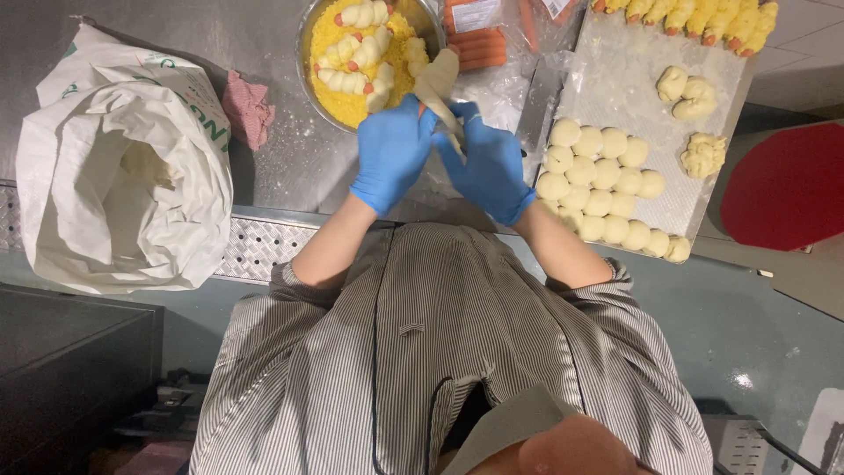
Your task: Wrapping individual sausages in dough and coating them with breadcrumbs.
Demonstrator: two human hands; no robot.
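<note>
In the head view, one dough strip (438,88) is gripped by the closed fingers of the left hand (392,151) and right hand (489,165), just before the metal bowl (309,35). Its long axis is tilted, pointing up-left. About sixteen dough balls (598,189) are counted on the tray (615,79).

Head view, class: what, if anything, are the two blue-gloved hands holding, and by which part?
Both hands, left and right, hold one long pale strip of dough by its lower end; the upper end sticks out free above the metal bowl of yellow crumbs.

Your single head camera looks straight down from above, close over your striped shirt (457,352) and the steel worktop (264,53).
</note>
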